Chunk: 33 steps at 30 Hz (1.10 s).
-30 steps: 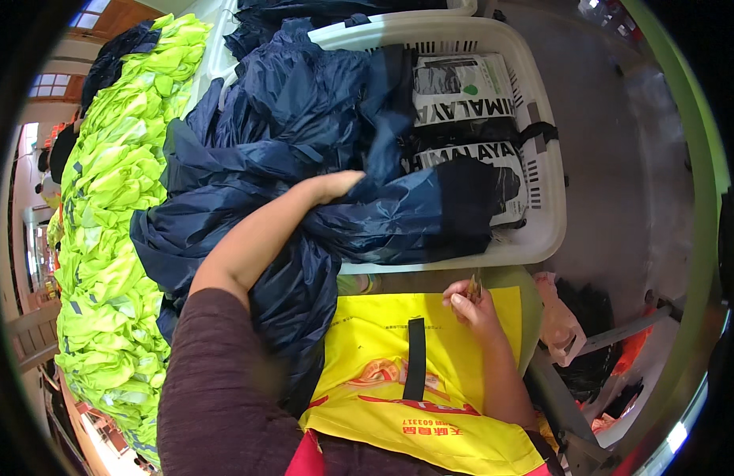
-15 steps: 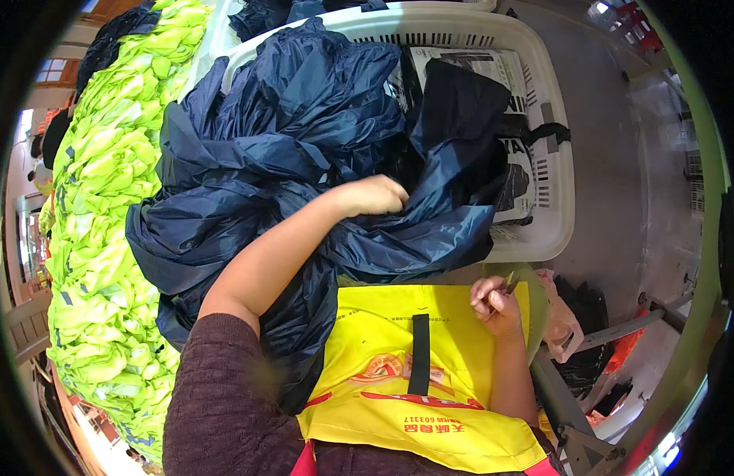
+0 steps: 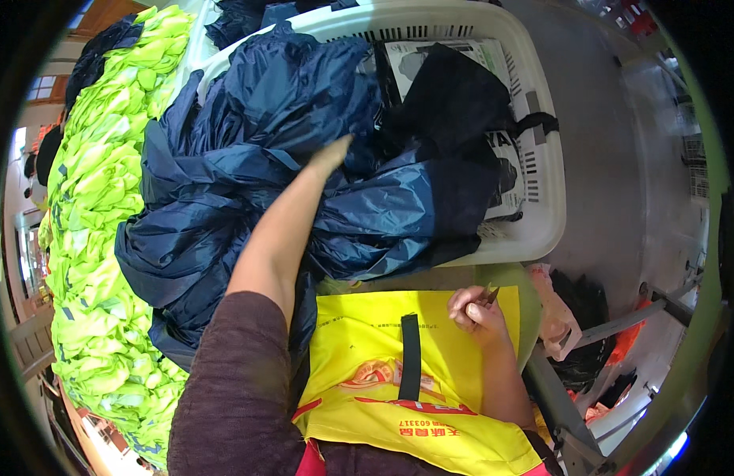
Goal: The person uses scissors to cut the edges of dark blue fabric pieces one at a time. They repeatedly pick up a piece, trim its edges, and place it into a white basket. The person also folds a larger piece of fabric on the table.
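A heap of dark blue, shiny fabric (image 3: 200, 182), maybe thin garments, spills over a white plastic basket (image 3: 551, 198). My left hand (image 3: 333, 152) reaches into the heap's middle; its fingers are hidden among the folds, so I cannot tell whether they grip the cloth. Low over my yellow apron (image 3: 454, 357), my right hand (image 3: 472, 311) is closed, with a small pointed metal tool (image 3: 492, 294) poking out past the fingers. Its kind is too small to make out. A black piece of cloth (image 3: 450, 99) lies at the heap's right.
A long pile of neon yellow garments (image 3: 105, 262) runs along the left. Printed packages (image 3: 502, 186) sit inside the basket under the cloth. To the right are a pale pink plastic bag (image 3: 556, 317), black bags (image 3: 585, 309) and a grey metal frame (image 3: 561, 404).
My left hand has moved left and away from me, deeper into the blue fabric, and its fingers have gone out of sight. The black cloth has spread out. My right hand keeps its tool.
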### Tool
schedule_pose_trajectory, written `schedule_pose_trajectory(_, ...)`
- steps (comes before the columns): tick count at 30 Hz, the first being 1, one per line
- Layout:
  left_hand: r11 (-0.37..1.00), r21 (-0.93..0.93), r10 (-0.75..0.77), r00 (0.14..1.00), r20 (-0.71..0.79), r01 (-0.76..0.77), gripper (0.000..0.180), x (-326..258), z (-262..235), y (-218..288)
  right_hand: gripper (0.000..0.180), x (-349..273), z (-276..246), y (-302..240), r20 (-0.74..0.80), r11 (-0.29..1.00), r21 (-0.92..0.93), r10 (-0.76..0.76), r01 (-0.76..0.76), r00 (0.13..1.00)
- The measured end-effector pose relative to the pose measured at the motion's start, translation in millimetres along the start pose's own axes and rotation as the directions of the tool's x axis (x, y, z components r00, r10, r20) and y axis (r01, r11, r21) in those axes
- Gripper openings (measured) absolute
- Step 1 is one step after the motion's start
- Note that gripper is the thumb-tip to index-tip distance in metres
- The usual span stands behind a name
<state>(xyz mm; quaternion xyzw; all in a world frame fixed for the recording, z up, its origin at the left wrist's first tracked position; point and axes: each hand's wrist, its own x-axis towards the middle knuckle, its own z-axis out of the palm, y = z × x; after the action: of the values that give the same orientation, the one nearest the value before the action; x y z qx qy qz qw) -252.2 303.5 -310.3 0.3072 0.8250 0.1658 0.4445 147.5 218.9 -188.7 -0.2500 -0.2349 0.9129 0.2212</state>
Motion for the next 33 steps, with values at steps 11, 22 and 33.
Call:
schedule_pose_trajectory(11,0.735,-0.666,0.124,0.991,-0.047,-0.124,0.066,10,-73,84,0.025,1,2,1,-0.049,0.946,-0.303,0.107,-0.117,0.993)
schedule_pose_trajectory(22,0.577,-0.804,0.555,0.791,0.259,-0.142,0.045,-205,-84,139,0.026,2,4,0,-0.096,0.931,-0.329,0.135,-0.159,0.986)
schedule_pose_trajectory(33,-0.237,-0.954,0.959,-0.199,-0.200,-0.185,0.020,-370,-181,129,0.015,-8,0,1,-0.078,0.977,-0.191,0.079,-0.092,0.994)
